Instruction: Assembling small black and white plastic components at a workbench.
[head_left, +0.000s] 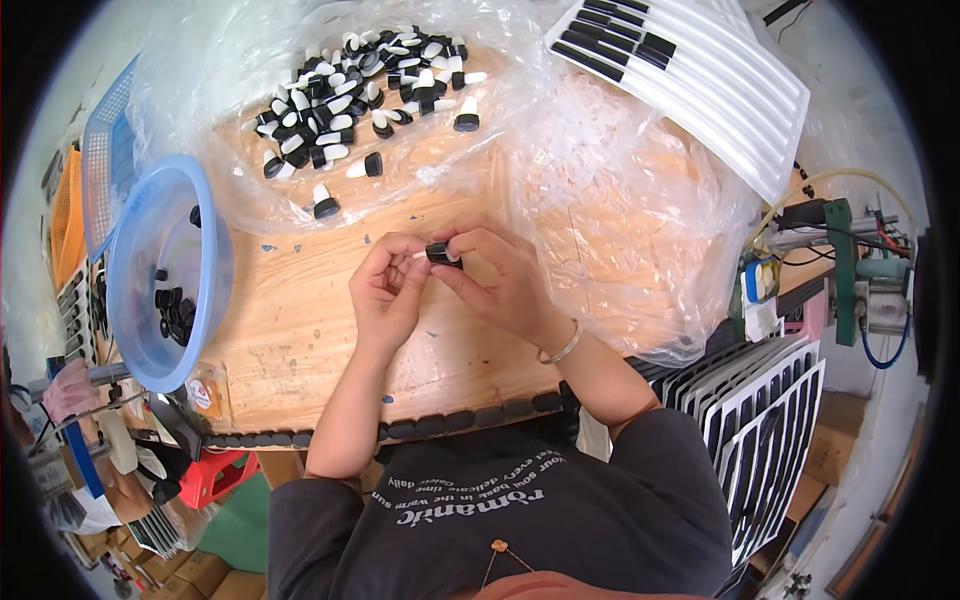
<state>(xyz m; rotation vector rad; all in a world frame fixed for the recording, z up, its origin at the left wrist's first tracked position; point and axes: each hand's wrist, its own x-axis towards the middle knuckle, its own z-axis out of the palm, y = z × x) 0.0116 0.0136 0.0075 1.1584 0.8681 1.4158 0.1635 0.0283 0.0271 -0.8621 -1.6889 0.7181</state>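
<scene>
My right hand [503, 268] pinches a small black ribbed cap [441, 256] between thumb and fingers above the middle of the table. Against the cap's left end, the fingertips of my left hand [390, 290] close on a small white piece [420, 255], mostly hidden by the fingers. Beyond my hands, on clear plastic sheeting, lies a heap of black caps with white oval tips [330, 110]. Two of these capped pieces lie nearer, apart from the heap. To the right, many small translucent pieces [585, 140] lie on another plastic sheet.
A blue basin [215, 300] holding loose black caps stands at the left edge of the wooden table [290, 310]. White trays [690, 90] with black strips lie at the far right. A clamp-like machine [850, 270] stands right; a tray rack [760, 430] sits below.
</scene>
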